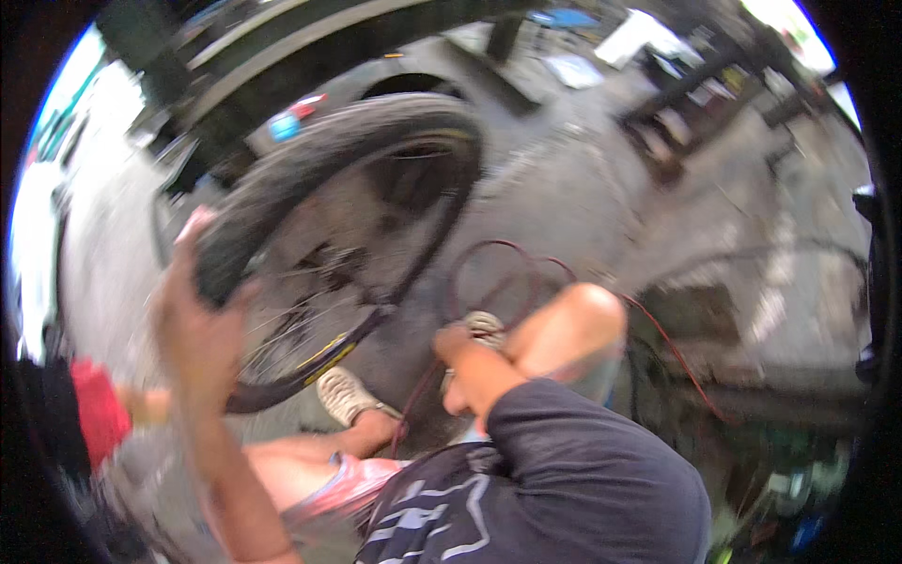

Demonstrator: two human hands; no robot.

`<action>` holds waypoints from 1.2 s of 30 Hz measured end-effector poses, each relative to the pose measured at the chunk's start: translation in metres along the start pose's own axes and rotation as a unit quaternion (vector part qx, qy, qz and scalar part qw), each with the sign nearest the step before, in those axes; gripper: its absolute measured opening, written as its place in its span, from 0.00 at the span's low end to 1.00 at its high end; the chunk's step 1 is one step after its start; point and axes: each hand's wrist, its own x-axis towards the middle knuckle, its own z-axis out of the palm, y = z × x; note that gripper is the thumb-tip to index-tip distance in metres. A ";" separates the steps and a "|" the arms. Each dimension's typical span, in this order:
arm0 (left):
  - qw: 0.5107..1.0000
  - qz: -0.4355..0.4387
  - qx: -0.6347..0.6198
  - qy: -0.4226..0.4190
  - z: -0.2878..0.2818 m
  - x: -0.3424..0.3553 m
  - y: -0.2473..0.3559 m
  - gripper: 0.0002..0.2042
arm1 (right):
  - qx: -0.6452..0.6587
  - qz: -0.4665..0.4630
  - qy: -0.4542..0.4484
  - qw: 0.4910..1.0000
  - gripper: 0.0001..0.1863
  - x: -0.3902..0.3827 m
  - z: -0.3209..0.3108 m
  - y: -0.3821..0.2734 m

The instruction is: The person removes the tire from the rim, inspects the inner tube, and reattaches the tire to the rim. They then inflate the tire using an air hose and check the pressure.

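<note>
Clamps the fingers of the left hand [199,324] round the bicycle wheel [291,169] at left, apparently for steadiness, but cannot tell finger state of the right hand [453,342] near a shoe [486,326].

Tyre [291,164]: rubber by its look, matt, the tread rough
Rim [338,350]: smooth, with a slight sheen; metal or otherwise, cannot tell
Spokes [282,329]: thin metal, faintly shiny, blurred
Hub [329,268]: dull, looks like metal, too blurred for finish
Floor [583,179]: looks like concrete, matt, worn and patchy
Hose [669,340]: smooth; rubber or plastic, cannot tell
Shirt [601,470]: matt cloth, softly creased
Print [427,517]: flat and matt on the cloth
Shorts [352,479]: thin-looking cloth, matt
Shoe [348,397]: matt, ridged upper, material unclear
Sheet [573,70]: looks like paper, smooth
Red cloth [99,414]: fabric, matt
</note>
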 end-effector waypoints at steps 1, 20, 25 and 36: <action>1.000 -0.009 0.002 0.007 0.000 -0.002 -0.020 0.38 | -0.001 0.001 -0.011 1.000 0.20 0.004 -0.009 -0.010; 0.984 0.110 0.136 0.033 0.034 0.001 0.024 0.33 | 0.423 0.142 0.415 0.793 0.22 -0.387 0.015 0.406; 0.977 0.105 0.182 0.044 0.040 -0.015 0.052 0.33 | 0.295 0.159 0.180 0.925 0.20 -0.332 0.050 0.434; 0.978 0.100 0.184 0.025 0.049 -0.002 0.059 0.33 | 0.385 0.071 0.467 0.793 0.17 -0.301 0.178 0.277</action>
